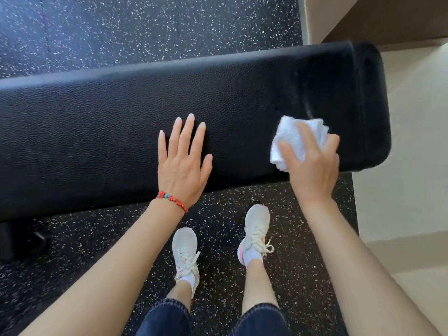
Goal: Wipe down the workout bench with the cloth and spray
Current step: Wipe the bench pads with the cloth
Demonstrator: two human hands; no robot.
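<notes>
Head view: the black padded counter [109, 122] runs across the speckled floor [145, 32]. The left hand [183, 166] lies flat and released near its front edge. The right hand [312, 163] grasps the white cloth [293, 139], pressed near the counter's right end.

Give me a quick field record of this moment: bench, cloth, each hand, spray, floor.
bench: black padded workout bench, running left to right across the view
cloth: white cloth, bunched, on the pad near the bench's right end
right hand: right hand grips the cloth, fingers curled over it
left hand: left hand flat on the pad, fingers spread, holding nothing
wrist: red beaded bracelet on the left wrist
spray: no bottle in view
floor: speckled black rubber floor
</notes>
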